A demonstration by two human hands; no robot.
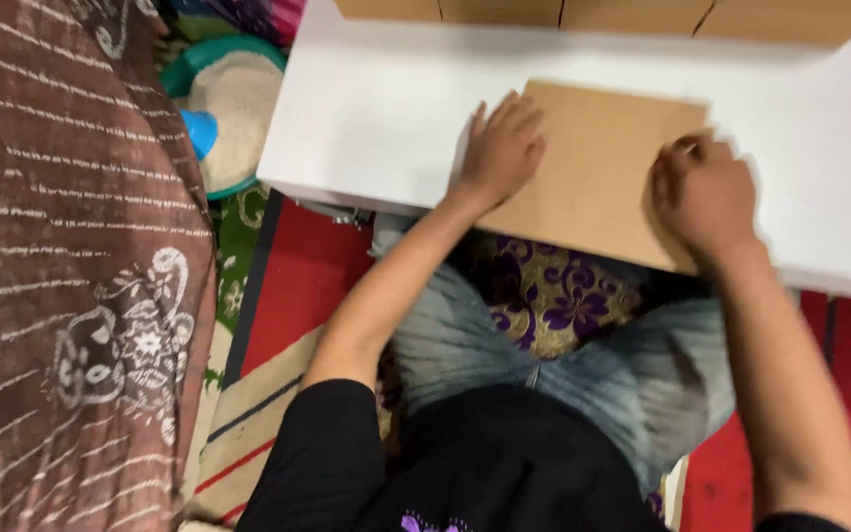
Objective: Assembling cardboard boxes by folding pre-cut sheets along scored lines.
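Note:
A flat brown cardboard sheet (598, 167) lies on the white table (376, 108), its near edge hanging over the table's front. My left hand (501, 150) rests palm down on the sheet's left edge, fingers spread. My right hand (704, 195) presses on the sheet's right edge with fingers curled; it looks blurred. Below the table I see my lap in grey fabric and a purple flowered cloth (554, 291).
More brown cardboard pieces (622, 12) line the table's far edge. A teal bowl of pale grain (238, 99) with a blue scoop (199, 130) stands on the floor at left. A brown patterned cloth (61, 266) fills the left side. Red floor mat (297, 276) lies under the table.

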